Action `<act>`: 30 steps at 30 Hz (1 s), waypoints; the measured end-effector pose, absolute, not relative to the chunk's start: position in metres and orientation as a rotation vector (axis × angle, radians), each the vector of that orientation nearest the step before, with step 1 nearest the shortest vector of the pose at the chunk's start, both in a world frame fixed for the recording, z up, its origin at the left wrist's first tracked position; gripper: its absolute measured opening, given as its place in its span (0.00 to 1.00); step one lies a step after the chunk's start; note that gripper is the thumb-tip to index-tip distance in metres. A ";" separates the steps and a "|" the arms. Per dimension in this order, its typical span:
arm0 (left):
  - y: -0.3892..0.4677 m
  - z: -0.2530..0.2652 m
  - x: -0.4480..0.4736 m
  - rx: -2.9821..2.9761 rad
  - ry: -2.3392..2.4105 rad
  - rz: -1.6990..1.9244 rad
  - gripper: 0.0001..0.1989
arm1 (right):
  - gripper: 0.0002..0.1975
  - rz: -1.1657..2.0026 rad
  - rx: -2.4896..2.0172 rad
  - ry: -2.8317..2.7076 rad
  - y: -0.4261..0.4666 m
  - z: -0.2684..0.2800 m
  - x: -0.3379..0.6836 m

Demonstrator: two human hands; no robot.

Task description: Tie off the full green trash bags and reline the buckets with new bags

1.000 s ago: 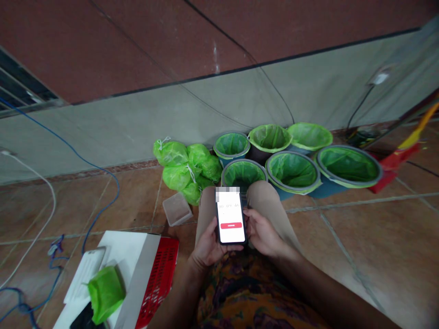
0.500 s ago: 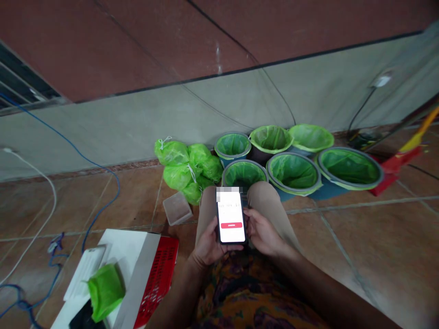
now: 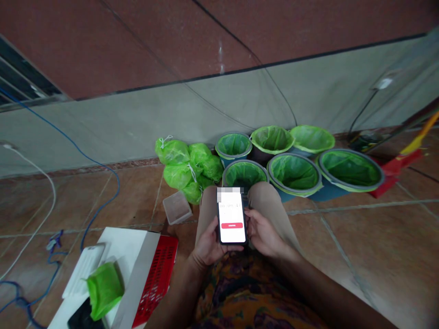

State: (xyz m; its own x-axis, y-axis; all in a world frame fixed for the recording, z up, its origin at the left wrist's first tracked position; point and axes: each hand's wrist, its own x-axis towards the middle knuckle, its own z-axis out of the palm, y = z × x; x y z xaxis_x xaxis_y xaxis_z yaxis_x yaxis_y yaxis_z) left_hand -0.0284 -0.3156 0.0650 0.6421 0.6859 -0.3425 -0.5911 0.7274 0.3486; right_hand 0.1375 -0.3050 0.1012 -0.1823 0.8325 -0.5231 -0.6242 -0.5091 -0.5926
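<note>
A smartphone (image 3: 232,233) with a lit white screen and a red button is held upright over my lap, between my knees. My left hand (image 3: 210,242) is closed around its left side and lower edge. Against its right edge rest the fingers of my right hand (image 3: 263,232), curled at the side of the phone. Just beyond my knees stand several trash bins (image 3: 294,173) lined with green bags. To their left lies a pile of tied green bags (image 3: 176,176), and a clear plastic container (image 3: 177,208) sits on the floor in front of it.
At the lower left, a white box (image 3: 126,242) bears a folded green bag (image 3: 104,291) and a white case (image 3: 84,270). Beside it is a red basket (image 3: 156,278). A blue cable (image 3: 99,211) crosses the tiled floor. A red dustpan (image 3: 394,173) stands at the right.
Both hands keep the phone in the same place. Only a very slight shift of the view shows.
</note>
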 end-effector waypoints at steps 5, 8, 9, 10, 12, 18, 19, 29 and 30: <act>-0.314 0.068 -0.029 0.220 0.444 0.728 0.27 | 0.08 1.835 -1.032 -0.275 -0.306 0.107 0.136; -0.314 0.069 -0.030 0.223 0.412 0.722 0.27 | 0.09 1.834 -1.014 -0.287 -0.308 0.107 0.136; -0.314 0.069 -0.031 0.219 0.406 0.721 0.27 | 0.09 1.836 -1.008 -0.298 -0.308 0.107 0.135; -0.314 0.069 -0.032 0.215 0.401 0.721 0.27 | 0.10 1.839 -1.001 -0.313 -0.309 0.107 0.135; -0.314 0.069 -0.033 0.211 0.393 0.721 0.26 | 0.10 1.843 -0.991 -0.345 -0.310 0.108 0.135; -0.316 0.070 -0.038 0.215 0.394 0.749 0.25 | 0.10 1.829 -0.995 -0.351 -0.310 0.117 0.130; -0.316 0.071 -0.038 0.211 0.393 0.751 0.25 | 0.09 1.828 -0.986 -0.362 -0.310 0.118 0.129; -0.314 0.071 -0.043 0.204 0.322 0.716 0.26 | 0.08 1.860 -0.936 -0.521 -0.313 0.124 0.122; -0.314 0.070 -0.044 0.206 0.314 0.712 0.26 | 0.09 1.861 -0.936 -0.530 -0.314 0.125 0.121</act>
